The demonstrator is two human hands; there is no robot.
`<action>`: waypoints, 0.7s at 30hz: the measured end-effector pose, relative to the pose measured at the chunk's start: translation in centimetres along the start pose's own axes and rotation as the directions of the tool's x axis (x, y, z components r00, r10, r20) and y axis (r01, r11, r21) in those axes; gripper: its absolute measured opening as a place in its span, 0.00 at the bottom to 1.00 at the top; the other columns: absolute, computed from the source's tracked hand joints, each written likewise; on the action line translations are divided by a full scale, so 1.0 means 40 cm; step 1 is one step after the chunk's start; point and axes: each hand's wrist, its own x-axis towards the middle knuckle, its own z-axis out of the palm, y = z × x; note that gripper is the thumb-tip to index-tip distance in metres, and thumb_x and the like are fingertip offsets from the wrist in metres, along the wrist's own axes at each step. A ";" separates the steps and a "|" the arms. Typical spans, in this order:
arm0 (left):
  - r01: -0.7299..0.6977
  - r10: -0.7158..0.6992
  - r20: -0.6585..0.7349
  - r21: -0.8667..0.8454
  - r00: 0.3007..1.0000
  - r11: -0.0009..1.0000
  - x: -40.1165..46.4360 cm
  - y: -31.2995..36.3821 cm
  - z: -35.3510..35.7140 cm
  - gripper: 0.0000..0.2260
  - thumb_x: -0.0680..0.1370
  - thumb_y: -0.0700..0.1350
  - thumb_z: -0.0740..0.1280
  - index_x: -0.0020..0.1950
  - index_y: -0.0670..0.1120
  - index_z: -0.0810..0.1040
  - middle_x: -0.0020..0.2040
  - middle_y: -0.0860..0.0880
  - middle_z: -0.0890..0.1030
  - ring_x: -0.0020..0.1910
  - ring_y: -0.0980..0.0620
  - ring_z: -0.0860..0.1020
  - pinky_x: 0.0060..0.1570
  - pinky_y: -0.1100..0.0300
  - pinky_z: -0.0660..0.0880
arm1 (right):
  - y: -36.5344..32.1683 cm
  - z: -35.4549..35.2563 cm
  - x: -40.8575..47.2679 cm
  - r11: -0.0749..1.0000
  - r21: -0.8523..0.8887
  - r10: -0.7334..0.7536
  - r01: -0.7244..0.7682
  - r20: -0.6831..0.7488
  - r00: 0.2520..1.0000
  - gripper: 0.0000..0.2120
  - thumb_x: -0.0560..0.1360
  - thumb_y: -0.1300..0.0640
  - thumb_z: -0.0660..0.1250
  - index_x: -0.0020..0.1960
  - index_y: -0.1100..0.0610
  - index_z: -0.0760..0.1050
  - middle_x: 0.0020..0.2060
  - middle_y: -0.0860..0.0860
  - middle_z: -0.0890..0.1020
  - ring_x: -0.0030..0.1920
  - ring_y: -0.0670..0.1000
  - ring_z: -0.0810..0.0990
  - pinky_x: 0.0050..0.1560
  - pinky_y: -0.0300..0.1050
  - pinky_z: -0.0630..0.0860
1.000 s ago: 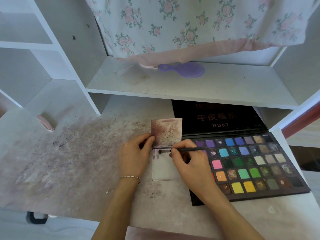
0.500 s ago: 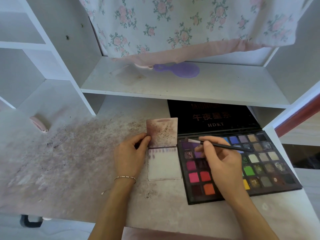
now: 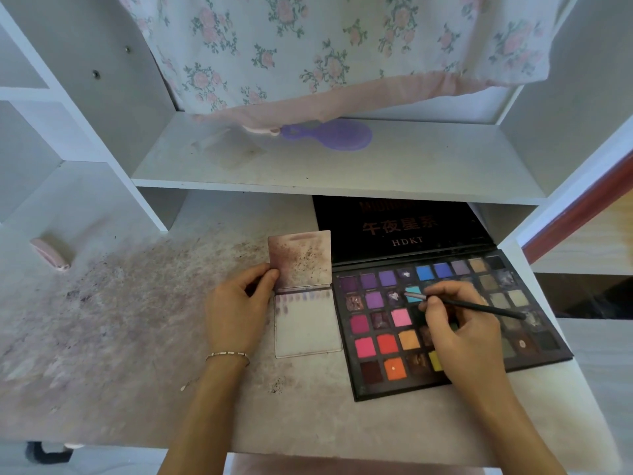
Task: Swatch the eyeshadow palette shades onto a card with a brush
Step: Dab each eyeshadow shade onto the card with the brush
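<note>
We see the right hand (image 3: 462,334) holding a brush (image 3: 469,306) tip-down over the turquoise pan of the open palette (image 3: 383,389), while the left hand (image 3: 236,310) pinches the stained card (image 3: 305,323) beside it.

One head-worn, wide-angle view looks forward and steeply down onto the bench (image 3: 137,337) from close above — both forearms enter from the bottom edge, the white shelf (image 3: 308,166) and floral curtain (image 3: 342,46) fill the top.
</note>
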 end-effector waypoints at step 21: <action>-0.026 0.026 -0.009 0.007 1.000 1.000 0.001 0.001 0.002 0.08 0.74 0.43 0.68 0.51 0.45 0.82 0.41 0.58 0.79 0.39 0.65 0.74 0.41 0.70 0.69 | -0.004 0.011 0.008 0.992 -0.111 -0.051 0.059 0.080 0.996 0.15 0.73 0.66 0.63 0.37 0.46 0.70 0.28 0.49 0.77 0.32 0.41 0.75 0.29 0.28 0.69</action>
